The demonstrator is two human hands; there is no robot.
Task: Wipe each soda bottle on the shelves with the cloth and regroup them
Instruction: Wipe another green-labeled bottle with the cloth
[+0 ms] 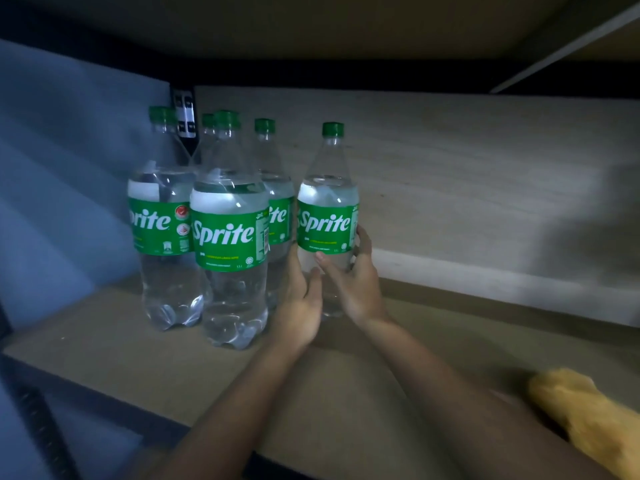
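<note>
The scene sits inside a dim shelving unit. A brown board shelf [138, 358] runs across the lower part of the view, its front edge showing at the lower left. Behind it stands a pale, rough-grained back panel [450, 161] with a lighter ledge [502, 282] along its foot. To the left hangs a bluish-grey wall [62, 188], and a dark slotted metal upright [185, 116] rises in the rear corner. Overhead lies the brown underside of the upper shelf [311, 26]. Light falls brightest on the centre, fading to shadow at the right.
</note>
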